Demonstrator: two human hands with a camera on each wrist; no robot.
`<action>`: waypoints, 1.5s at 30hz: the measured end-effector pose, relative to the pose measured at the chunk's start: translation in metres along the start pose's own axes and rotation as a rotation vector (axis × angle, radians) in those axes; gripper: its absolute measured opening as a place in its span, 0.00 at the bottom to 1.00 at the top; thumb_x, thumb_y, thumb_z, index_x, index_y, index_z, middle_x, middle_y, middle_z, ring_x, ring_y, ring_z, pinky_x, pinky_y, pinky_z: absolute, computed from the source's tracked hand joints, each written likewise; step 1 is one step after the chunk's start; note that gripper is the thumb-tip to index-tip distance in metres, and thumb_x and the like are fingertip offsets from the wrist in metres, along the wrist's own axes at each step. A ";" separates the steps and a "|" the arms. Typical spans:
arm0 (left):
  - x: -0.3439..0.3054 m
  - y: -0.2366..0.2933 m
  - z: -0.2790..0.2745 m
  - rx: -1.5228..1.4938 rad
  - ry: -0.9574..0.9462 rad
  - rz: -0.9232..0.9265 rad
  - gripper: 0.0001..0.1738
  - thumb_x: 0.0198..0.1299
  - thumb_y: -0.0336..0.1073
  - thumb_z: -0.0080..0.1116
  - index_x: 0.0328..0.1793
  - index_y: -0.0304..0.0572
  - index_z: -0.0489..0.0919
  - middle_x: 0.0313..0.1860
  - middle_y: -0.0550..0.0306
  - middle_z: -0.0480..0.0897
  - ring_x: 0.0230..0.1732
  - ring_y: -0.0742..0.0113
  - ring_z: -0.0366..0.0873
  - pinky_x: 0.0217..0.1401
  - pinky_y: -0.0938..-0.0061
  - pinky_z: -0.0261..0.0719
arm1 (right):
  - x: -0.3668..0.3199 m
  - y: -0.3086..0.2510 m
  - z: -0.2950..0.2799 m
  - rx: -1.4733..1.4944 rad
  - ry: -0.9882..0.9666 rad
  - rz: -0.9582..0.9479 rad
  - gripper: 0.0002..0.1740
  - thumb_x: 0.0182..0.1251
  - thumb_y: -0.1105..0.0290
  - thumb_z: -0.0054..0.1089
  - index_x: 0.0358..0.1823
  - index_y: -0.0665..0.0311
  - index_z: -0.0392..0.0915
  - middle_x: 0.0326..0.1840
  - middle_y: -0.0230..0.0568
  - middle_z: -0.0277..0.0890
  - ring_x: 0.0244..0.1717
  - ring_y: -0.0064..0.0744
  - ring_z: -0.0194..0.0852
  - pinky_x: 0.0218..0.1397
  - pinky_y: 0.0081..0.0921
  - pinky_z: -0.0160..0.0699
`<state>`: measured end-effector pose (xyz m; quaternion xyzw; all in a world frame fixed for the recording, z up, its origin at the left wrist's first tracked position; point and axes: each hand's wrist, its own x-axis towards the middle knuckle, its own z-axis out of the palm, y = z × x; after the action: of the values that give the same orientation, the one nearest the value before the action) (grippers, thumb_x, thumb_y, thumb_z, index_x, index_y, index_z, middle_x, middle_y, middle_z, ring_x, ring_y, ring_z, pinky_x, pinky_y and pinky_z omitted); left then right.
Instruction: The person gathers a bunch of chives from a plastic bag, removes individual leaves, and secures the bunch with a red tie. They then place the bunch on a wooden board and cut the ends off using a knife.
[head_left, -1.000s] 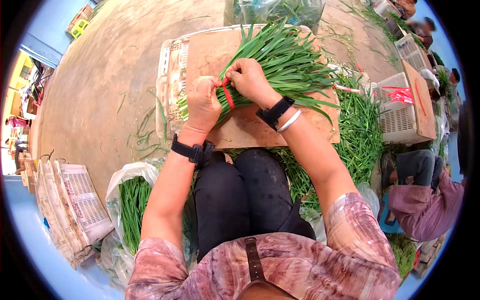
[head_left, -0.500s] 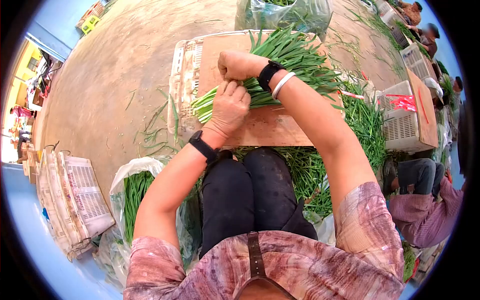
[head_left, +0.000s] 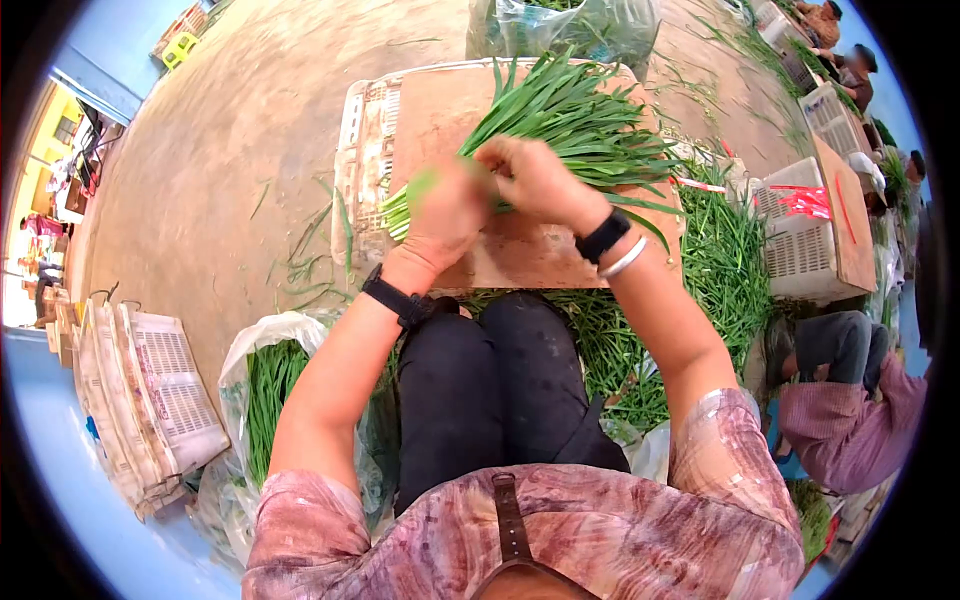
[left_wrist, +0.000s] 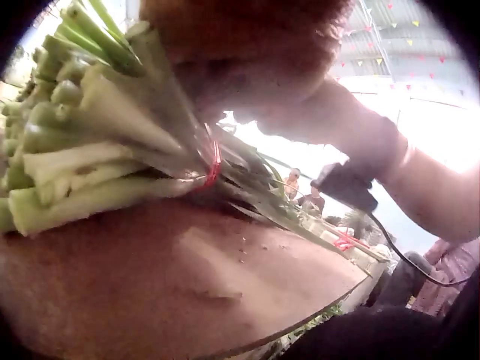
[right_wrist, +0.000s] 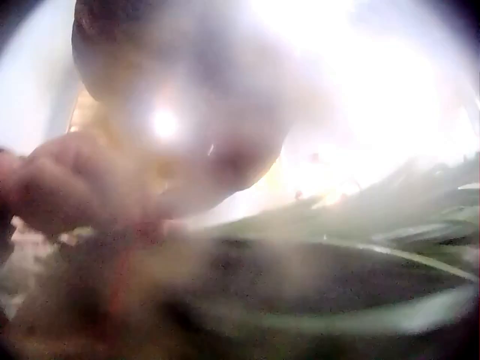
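A bunch of garlic chives point(head_left: 570, 125) lies across a brown board point(head_left: 440, 110), its pale cut ends to the left. Round the stalks runs a narrow red tie point(left_wrist: 214, 166). My left hand point(head_left: 450, 205), blurred in the head view, is over the stalks at the tie with its fingers curled. Close beside it, my right hand point(head_left: 540, 178) bends its fingers down to the same spot. In the hazy right wrist view, the fingertips of both hands meet at a red strand point(right_wrist: 120, 281). The stem ends fan out toward the left wrist camera.
The board rests on a white plastic crate point(head_left: 362, 150). Loose greens point(head_left: 715, 240) heap at the right, and a plastic bag point(head_left: 262, 335) of greens stands at the left. Stacked crates point(head_left: 165, 380) lean by the wall. Another person point(head_left: 850, 420) sits at the right.
Both hands first met at the red tie. The right hand then crossed left above the left hand, and now it is back on the right side. The bunch stays on the board.
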<state>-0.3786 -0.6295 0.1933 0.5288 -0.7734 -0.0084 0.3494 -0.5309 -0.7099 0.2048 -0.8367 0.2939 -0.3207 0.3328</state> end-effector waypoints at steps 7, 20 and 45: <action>-0.005 -0.012 0.005 -0.227 -0.012 -0.137 0.12 0.44 0.17 0.47 0.35 0.31 0.78 0.42 0.46 0.81 0.48 0.50 0.78 0.56 0.66 0.75 | -0.016 -0.008 0.043 -0.355 0.181 0.186 0.20 0.51 0.68 0.68 0.43 0.62 0.70 0.40 0.49 0.74 0.43 0.51 0.76 0.44 0.41 0.78; -0.003 -0.012 0.005 -0.279 0.018 -0.109 0.13 0.52 0.26 0.48 0.46 0.34 0.73 0.46 0.44 0.76 0.47 0.47 0.75 0.53 0.62 0.73 | -0.012 -0.005 0.061 -0.324 0.375 0.251 0.18 0.50 0.70 0.63 0.44 0.62 0.70 0.37 0.48 0.76 0.44 0.48 0.76 0.46 0.39 0.76; 0.041 -0.051 -0.025 -0.065 -0.295 -0.275 0.07 0.45 0.27 0.65 0.32 0.44 0.86 0.31 0.49 0.84 0.32 0.52 0.80 0.38 0.64 0.77 | -0.013 0.003 0.063 -0.091 0.410 0.228 0.06 0.54 0.73 0.63 0.34 0.59 0.83 0.31 0.48 0.74 0.35 0.51 0.74 0.39 0.40 0.75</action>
<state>-0.3313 -0.6772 0.2143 0.6111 -0.7359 -0.1584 0.2449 -0.4935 -0.6791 0.1624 -0.7295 0.4621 -0.4307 0.2623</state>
